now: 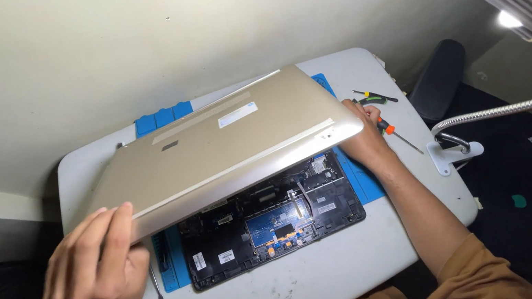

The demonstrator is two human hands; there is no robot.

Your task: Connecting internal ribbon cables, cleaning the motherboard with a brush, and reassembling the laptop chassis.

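Note:
A gold laptop bottom cover (211,154) is lifted and tilted above an opened laptop (270,229), whose black internals and blue board show beneath it. My left hand (95,264) grips the cover's near left corner. My right hand (365,135) holds its right edge, with the fingers partly hidden behind the cover. The laptop lies on a blue work mat (364,181) on a small white table (300,290).
Screwdrivers (384,127) with coloured handles lie on the table right of my right hand. A thin metal tool (159,293) lies near my left hand. A flexible lamp arm (510,108) is clamped at the table's right edge. A dark chair (440,80) stands beyond, and a wall is behind.

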